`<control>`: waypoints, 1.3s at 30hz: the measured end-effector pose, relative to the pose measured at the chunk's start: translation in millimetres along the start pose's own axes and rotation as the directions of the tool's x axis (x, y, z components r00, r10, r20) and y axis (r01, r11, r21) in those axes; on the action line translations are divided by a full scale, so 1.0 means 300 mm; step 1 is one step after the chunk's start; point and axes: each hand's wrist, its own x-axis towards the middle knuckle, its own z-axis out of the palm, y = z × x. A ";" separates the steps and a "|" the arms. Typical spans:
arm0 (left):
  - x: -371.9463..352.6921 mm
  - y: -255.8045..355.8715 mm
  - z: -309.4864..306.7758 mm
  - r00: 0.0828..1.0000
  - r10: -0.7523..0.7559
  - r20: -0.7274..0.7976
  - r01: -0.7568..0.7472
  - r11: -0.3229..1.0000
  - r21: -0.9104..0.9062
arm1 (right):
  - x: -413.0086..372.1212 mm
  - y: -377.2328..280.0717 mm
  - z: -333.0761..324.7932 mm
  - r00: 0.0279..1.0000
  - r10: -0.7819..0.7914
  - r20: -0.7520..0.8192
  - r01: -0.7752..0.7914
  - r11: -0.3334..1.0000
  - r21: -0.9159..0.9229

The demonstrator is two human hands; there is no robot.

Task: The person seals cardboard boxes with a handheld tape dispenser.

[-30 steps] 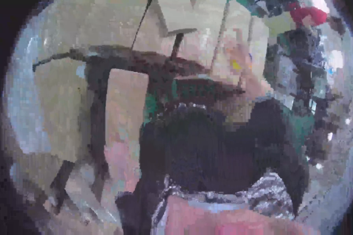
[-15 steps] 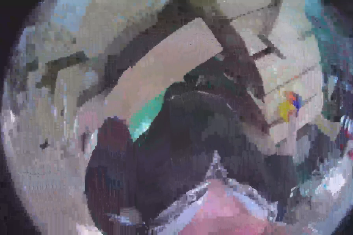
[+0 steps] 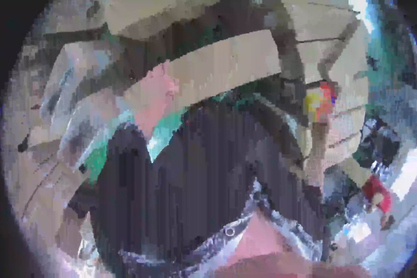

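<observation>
The picture is badly smeared and blocky. My left hand (image 3: pixel 158 95), at the end of a dark sleeve (image 3: pixel 125 153), lies across a long tan strip that looks like cardboard (image 3: pixel 222 58). It appears to grip the strip near its left part, though single fingers do not show. On the right, a blurred tan shape that seems to be my right hand (image 3: pixel 317 143) is just below a small yellow, red and blue thing (image 3: pixel 317 101). Its fingers cannot be made out, nor whether it touches that thing.
Pale tan box-like panels (image 3: pixel 343 134) stand on the right. A grey-white translucent sheet or bag (image 3: pixel 85 129) is at the left, with green patches (image 3: pixel 97 160) beside it. A red object (image 3: pixel 377 194) lies at the far right. My dark clothing fills the lower middle.
The tan strip has turned closer to level and its far end has shifted right. My left hand now shows on it. The coloured thing appears further left and higher.
</observation>
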 end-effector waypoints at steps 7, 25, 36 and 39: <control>0.012 -0.018 -0.026 0.999 0.032 -0.034 -0.033 0.999 -0.028 | -0.137 0.273 0.918 0.876 -0.298 0.381 0.483 0.504 -0.716; 0.440 -0.047 -0.078 0.547 0.271 0.792 0.826 -0.025 -0.562 | -0.156 0.542 1.019 0.485 -0.422 0.766 0.779 -0.188 -0.598; 0.468 -0.021 -0.088 0.661 0.205 0.722 0.694 0.202 -0.691 | -0.208 0.495 1.061 0.594 -0.331 0.733 0.718 -0.191 -0.669; 0.486 -0.025 0.026 0.579 0.234 0.781 0.763 0.182 -0.620 | -0.284 0.393 1.163 0.762 -0.141 0.632 0.603 -0.203 -0.772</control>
